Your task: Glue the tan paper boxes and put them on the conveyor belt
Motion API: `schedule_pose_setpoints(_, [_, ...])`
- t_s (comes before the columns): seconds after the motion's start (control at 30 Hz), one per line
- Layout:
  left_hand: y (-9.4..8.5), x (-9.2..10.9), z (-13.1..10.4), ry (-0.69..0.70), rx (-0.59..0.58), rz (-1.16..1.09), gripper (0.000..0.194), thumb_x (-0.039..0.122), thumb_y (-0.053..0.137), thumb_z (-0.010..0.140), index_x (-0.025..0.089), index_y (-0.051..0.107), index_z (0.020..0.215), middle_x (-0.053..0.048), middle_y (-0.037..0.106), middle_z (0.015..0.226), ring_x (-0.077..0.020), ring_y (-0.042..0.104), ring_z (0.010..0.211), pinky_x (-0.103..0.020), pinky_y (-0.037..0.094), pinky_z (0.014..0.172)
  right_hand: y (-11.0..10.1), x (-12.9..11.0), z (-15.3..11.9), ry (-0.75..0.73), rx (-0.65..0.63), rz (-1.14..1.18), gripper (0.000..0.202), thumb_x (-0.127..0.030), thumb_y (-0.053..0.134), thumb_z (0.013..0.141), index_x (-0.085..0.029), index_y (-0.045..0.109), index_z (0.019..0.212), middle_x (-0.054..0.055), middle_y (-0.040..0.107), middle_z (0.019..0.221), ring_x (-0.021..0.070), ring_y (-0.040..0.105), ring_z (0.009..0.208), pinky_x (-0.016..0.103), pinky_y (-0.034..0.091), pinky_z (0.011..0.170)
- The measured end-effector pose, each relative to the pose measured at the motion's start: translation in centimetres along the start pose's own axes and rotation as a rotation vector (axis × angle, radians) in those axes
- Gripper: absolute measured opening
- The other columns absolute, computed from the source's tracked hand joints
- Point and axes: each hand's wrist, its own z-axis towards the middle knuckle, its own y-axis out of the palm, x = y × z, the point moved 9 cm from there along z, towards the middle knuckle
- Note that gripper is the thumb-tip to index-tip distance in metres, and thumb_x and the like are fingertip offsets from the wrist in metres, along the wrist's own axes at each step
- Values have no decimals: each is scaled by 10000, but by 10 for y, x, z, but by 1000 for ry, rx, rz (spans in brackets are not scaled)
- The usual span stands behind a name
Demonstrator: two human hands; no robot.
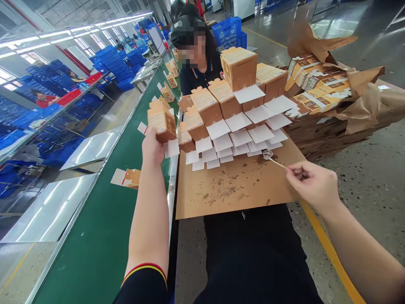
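My left hand (153, 147) grips a brown carton (161, 121) with a white flap hanging from its lower end, over the edge of the green belt. Between the fingertips of my right hand (305, 179) is a thin stick (278, 161), its far tip in a small clear round dish (267, 154). The dish rests on a stained cardboard sheet (228, 190) in front of me. Stacked cartons (205, 105) with white flaps (218, 129) pointing towards me stand on the sheet's far part.
The green conveyor belt (95, 236) runs along the left, carrying several cartons (133, 178). A person (202, 67) is behind the stack. Flat printed cartons (322, 84) in torn brown paper lie at the right. Blue crates (228, 33) stand further back.
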Motion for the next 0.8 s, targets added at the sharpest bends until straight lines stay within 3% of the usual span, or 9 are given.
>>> schedule_pose_setpoints(0.13, [-31, 8, -96, 14, -163, -129, 528, 447, 806, 805, 245, 754, 1290, -111, 786, 1411, -386, 652, 1496, -544, 615, 1198, 14, 11, 39, 5, -170, -120, 118, -306, 719, 850, -250, 720, 746, 40, 741, 675, 195, 675, 600, 332, 575, 651])
schedule_pose_setpoints(0.23, [-49, -30, -169, -137, -203, -151, 722, 516, 943, 695, 250, 755, 1340, -143, 765, 1467, -478, 608, 1538, -643, 618, 1185, 23, 18, 57, -36, -233, -190, 119, -284, 722, 825, -256, 681, 717, 25, 718, 652, 199, 667, 602, 320, 535, 621])
schedule_pose_setpoints(0.33, [-57, -78, -218, -247, -142, -148, 886, 557, 1047, 614, 279, 735, 1395, -152, 724, 1555, -480, 611, 1539, -641, 619, 1184, 34, 23, 67, -89, -277, -216, 142, -274, 726, 815, -270, 665, 687, 18, 697, 622, 209, 652, 583, 328, 496, 569])
schedule_pose_setpoints(0.47, [-49, -115, -237, -242, -87, -99, 949, 531, 1102, 610, 274, 704, 1432, -170, 741, 1532, -425, 677, 1487, -591, 586, 1230, 57, 30, 78, -114, -350, -245, 197, -190, 743, 773, -286, 638, 636, 20, 687, 605, 233, 647, 567, 354, 470, 551])
schedule_pose_setpoints(0.57, [-34, -125, -236, -236, -159, -76, 948, 496, 1109, 635, 261, 683, 1449, -180, 759, 1495, -402, 727, 1427, -564, 603, 1213, 65, 30, 84, -113, -368, -290, 233, -128, 747, 734, -286, 623, 615, 20, 678, 596, 243, 642, 569, 361, 460, 574])
schedule_pose_setpoints(0.7, [-28, -137, -232, -258, -190, -61, 887, 483, 1101, 666, 261, 666, 1406, -165, 775, 1444, -360, 760, 1376, -512, 628, 1178, 48, 24, 77, -70, -365, -350, 190, -150, 757, 803, -258, 662, 679, 46, 711, 647, 240, 671, 622, 367, 490, 641])
schedule_pose_setpoints(0.8, [-29, -146, -231, -298, -166, -75, 846, 510, 1097, 671, 246, 663, 1349, -167, 784, 1396, -344, 781, 1332, -499, 625, 1175, 22, 4, 52, -70, -215, -286, 121, -164, 757, 856, -246, 723, 774, 52, 735, 691, 228, 698, 650, 367, 555, 683])
